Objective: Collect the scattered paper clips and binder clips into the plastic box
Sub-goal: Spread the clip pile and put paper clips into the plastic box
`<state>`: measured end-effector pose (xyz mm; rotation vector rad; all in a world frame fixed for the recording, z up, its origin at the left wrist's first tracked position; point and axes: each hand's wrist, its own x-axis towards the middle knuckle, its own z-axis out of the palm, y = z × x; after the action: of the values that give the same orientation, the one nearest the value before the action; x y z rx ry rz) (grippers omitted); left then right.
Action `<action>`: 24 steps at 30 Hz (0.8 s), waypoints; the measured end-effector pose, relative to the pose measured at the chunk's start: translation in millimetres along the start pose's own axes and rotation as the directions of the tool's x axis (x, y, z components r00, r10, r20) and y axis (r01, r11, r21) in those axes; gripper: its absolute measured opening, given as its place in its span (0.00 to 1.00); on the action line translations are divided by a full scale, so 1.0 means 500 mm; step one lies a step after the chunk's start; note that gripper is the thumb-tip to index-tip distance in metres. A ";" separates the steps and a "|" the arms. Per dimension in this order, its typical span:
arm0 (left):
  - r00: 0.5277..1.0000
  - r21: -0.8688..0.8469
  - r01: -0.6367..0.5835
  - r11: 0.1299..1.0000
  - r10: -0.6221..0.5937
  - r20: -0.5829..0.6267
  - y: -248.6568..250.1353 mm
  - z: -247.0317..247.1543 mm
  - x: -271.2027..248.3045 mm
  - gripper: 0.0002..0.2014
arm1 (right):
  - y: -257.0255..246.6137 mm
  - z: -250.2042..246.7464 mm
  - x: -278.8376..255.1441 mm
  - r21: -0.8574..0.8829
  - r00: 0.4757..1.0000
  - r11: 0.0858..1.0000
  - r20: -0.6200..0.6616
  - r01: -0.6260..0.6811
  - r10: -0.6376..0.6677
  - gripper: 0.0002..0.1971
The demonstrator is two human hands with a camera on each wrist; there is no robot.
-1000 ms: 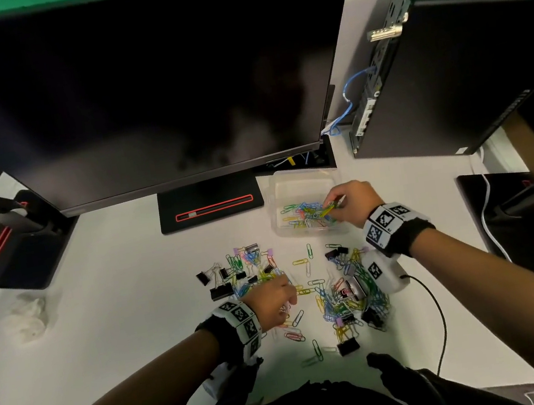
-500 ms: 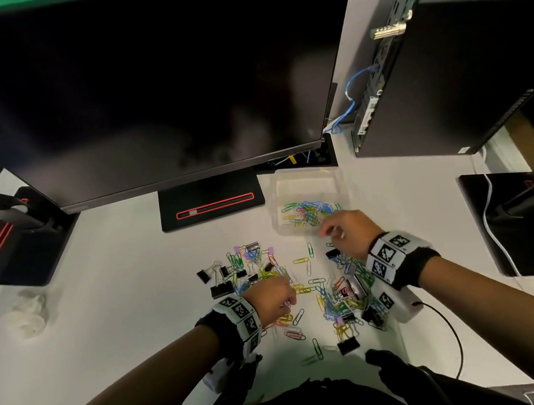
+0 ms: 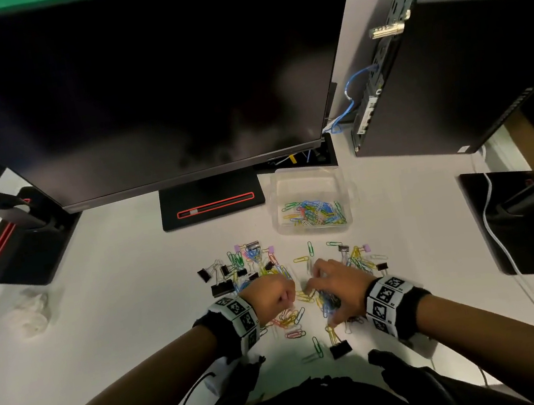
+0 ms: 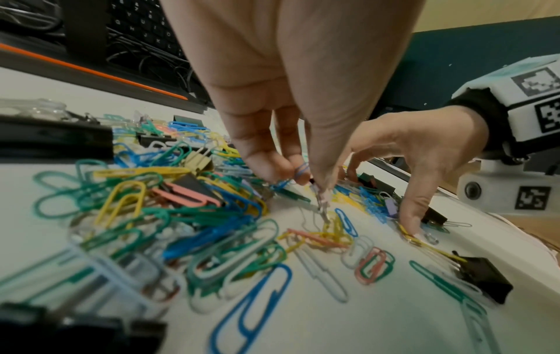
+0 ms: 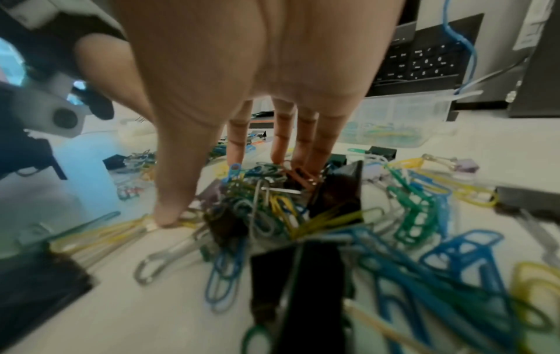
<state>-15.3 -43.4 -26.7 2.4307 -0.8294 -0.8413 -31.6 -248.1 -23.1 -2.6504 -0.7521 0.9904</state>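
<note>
Coloured paper clips and black binder clips [image 3: 251, 267] lie scattered on the white desk in front of me. The clear plastic box [image 3: 276, 207] stands behind them and holds several paper clips [image 3: 315, 212]. My left hand [image 3: 278, 296] is at the pile's left part; in the left wrist view its fingertips [image 4: 266, 165] pinch a few paper clips [image 4: 321, 203] just above the desk. My right hand [image 3: 327, 292] arches over a heap of clips [image 5: 272, 208], thumb tip on the desk, fingers straight and touching the heap's far side. A black binder clip [image 3: 340, 349] lies nearest me.
A big dark monitor [image 3: 154, 80] on a black stand base [image 3: 212, 205] rises behind the clips. A black computer case [image 3: 463, 62] stands to the right of the box. A crumpled tissue [image 3: 32, 312] lies at the left, another black base [image 3: 532, 221] with a white cable at the right.
My right hand has come back from the plastic box towards me and now sits over the heap of clips. My left hand has stayed at the pile.
</note>
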 end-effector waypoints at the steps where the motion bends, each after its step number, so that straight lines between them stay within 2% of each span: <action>1: 1.000 -0.017 -0.006 1.000 0.005 -0.023 -0.002 -0.001 -0.001 0.08 | -0.002 -0.003 0.001 0.029 1.000 1.000 0.000 -0.001 0.001 0.31; 4: 0.995 -0.046 -0.034 0.998 0.030 -0.094 -0.005 -0.002 -0.006 0.07 | -0.005 -0.015 0.006 0.070 0.999 0.997 0.033 -0.041 0.039 0.18; 7: 0.991 -0.103 -0.034 0.994 0.020 -0.134 -0.007 -0.002 -0.008 0.08 | -0.005 -0.021 0.010 0.117 0.996 0.990 0.039 -0.084 0.080 0.11; 12: 0.993 -0.104 0.039 0.994 -0.050 -0.106 -0.012 -0.008 -0.009 0.12 | -0.005 -0.040 0.013 0.232 0.990 0.963 -0.001 -0.138 0.142 0.08; 17: 0.976 -0.133 0.089 0.987 -0.113 -0.184 -0.032 -0.034 -0.020 0.13 | 0.008 -0.066 0.014 0.362 0.971 0.919 -0.115 -0.154 0.208 0.06; 21: 0.937 -0.161 0.161 0.974 -0.202 -0.283 -0.064 -0.063 -0.042 0.12 | 0.026 -0.095 0.018 0.468 0.938 0.868 -0.194 -0.167 0.286 0.05; 24: 0.897 -0.207 0.211 0.955 -0.273 -0.348 -0.092 -0.082 -0.065 0.10 | 0.038 -0.131 0.018 0.472 0.909 0.864 -0.259 -0.176 0.326 0.04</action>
<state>9.1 19.4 -10.1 2.4627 -0.3045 -0.4776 24.6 -260.8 14.1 -2.4442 -0.0809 0.6376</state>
